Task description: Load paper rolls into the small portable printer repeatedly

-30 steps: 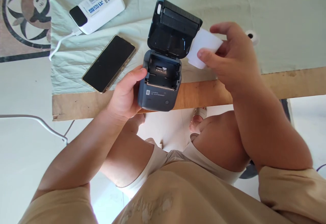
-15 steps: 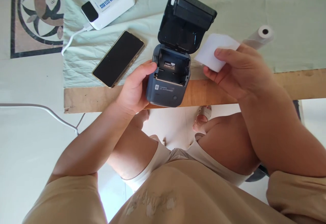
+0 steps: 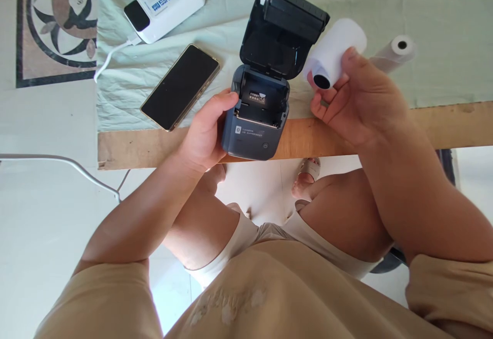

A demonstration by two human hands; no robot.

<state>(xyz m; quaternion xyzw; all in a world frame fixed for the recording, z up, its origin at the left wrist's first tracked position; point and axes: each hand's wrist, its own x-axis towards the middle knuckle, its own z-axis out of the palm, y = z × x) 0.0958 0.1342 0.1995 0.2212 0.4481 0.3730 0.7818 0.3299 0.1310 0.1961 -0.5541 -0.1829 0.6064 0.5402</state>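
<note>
Your left hand (image 3: 204, 136) is clasped around the left side of the small dark printer (image 3: 256, 123), steadying it at the near edge of the table (image 3: 442, 123). Its lid (image 3: 283, 25) stands tipped back, and the paper bay (image 3: 262, 104) just beyond your left thumb looks empty. Your right hand (image 3: 358, 100) grips a white paper roll (image 3: 334, 54) in the fingers, held up off the table just right of the open lid, its hollow core end turned toward you.

By the look of it, you are at the loading step: roll in hand, bay open. The next move would call for turning the roll so its axis lies across the bay, then lowering it in with the loose end toward the lid's edge.

A second roll (image 3: 395, 51) lies beyond your right hand; a phone (image 3: 180, 87) and power bank (image 3: 165, 2) sit beyond your left.
</note>
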